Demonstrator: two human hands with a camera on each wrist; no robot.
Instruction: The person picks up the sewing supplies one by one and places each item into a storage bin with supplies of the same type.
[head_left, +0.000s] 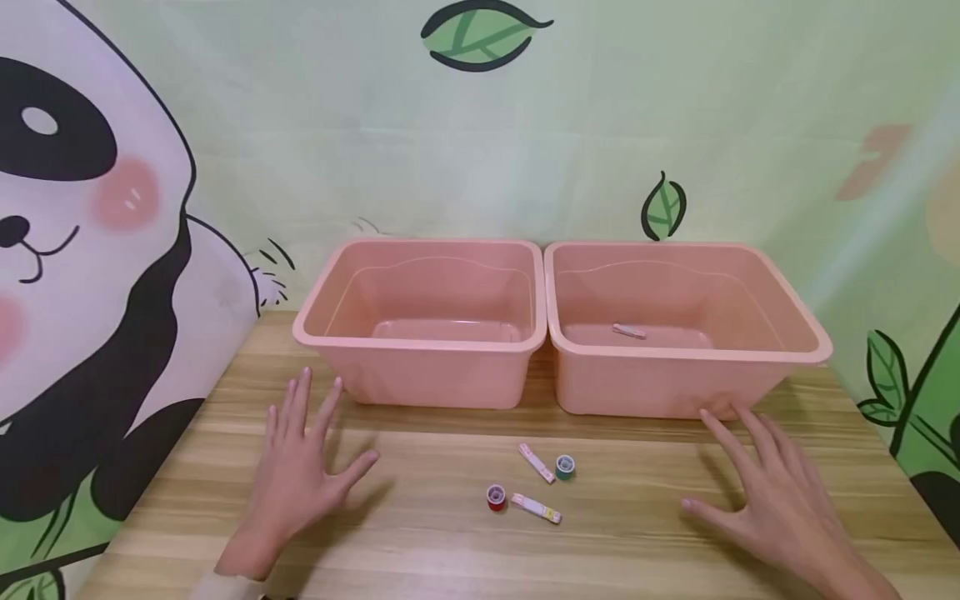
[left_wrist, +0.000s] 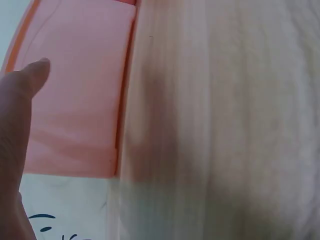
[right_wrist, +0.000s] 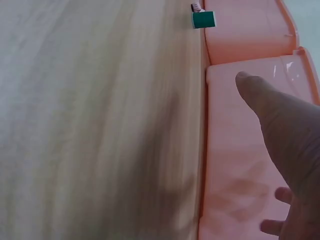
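Observation:
My left hand is spread over the table in front of the left pink bin, holding nothing. My right hand, also spread and holding nothing, is in front of the right pink bin. Between the hands lie two small printed strip-shaped packets, one pinkish and one with a yellow patch. A small green-sided cylinder stands by the pinkish packet, and a red-sided cylinder by the other. Inside the right bin is a similar strip packet.
The two bins stand side by side at the back of the wooden table, their rims nearly touching. Behind them hangs a pale green cloth printed with leaves and a large panda.

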